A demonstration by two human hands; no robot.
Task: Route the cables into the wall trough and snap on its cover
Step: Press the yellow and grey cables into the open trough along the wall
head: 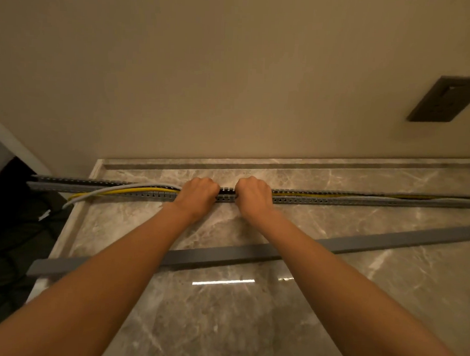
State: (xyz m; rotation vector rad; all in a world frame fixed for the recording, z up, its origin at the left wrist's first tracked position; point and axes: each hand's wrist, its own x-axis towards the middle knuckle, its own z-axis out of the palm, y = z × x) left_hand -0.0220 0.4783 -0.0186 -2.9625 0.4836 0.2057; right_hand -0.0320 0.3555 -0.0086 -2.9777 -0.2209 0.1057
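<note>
A long grey slotted cable trough [362, 201] lies across the marble surface, parallel to the beige wall. A yellow cable [125, 191] and a grey-white cable [112, 190] run inside it on the right and bulge out over its front wall on the left. My left hand [198, 196] and my right hand [254, 196] sit side by side on the trough's middle, fingers curled down into it over the cables. What the fingertips grip is hidden. The flat grey cover [225, 254] lies loose in front, under my forearms.
The marble slab [222, 325] ends at a raised lip on the left, beyond which is a dark drop with black cords [24, 236]. The cable ends hang off that left edge. A dark wall plate [447, 99] sits at the upper right.
</note>
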